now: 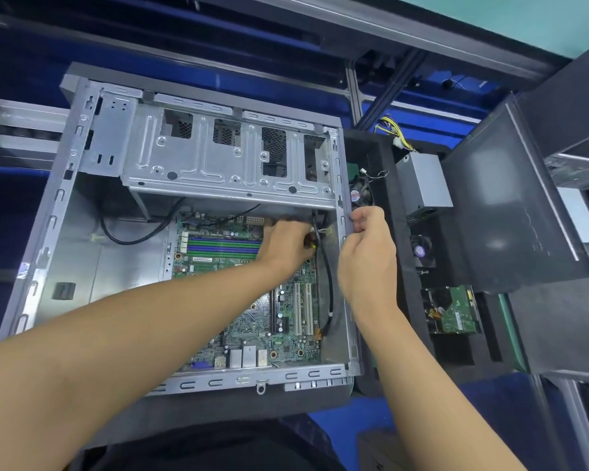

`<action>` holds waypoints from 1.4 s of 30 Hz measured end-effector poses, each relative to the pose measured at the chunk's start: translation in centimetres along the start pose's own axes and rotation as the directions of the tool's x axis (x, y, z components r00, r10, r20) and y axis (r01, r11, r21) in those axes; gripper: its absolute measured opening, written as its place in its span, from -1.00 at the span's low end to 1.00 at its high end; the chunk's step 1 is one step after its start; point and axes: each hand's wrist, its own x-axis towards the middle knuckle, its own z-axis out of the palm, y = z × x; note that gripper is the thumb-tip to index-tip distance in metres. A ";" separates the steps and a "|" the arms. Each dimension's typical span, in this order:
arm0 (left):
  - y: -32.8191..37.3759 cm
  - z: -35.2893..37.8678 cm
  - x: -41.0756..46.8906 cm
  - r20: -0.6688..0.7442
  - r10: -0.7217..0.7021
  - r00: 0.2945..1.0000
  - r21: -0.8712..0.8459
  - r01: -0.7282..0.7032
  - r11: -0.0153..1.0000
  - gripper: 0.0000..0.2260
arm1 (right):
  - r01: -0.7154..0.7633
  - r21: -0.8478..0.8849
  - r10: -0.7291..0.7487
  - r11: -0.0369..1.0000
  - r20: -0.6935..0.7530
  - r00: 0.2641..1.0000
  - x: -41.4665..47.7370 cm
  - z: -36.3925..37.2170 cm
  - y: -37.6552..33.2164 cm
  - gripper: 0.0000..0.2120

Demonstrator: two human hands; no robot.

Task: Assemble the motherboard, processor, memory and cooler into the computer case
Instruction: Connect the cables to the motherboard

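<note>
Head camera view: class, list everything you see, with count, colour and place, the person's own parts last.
computer case: one, silver-grey, centre, lying open
drive cage: one, silver, top of case
motherboard: one, green, inside case
cables: two, black, left and right of board
foam tray: one, black, right of case
power supply: one, grey, tray top
fans: two, black, tray middle
hard drive: one, green and black, tray bottom
side panel: one, dark grey, far right
left hand: one, over motherboard, at right cable's top end
right hand: one, at case's right rim, fingers curled
</note>
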 end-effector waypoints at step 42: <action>-1.7 1.5 0.0 -0.067 0.186 0.980 0.095 -0.179 0.979 -0.93 | -0.033 0.035 0.032 0.999 0.034 0.999 0.1 0.0 0.0 -0.68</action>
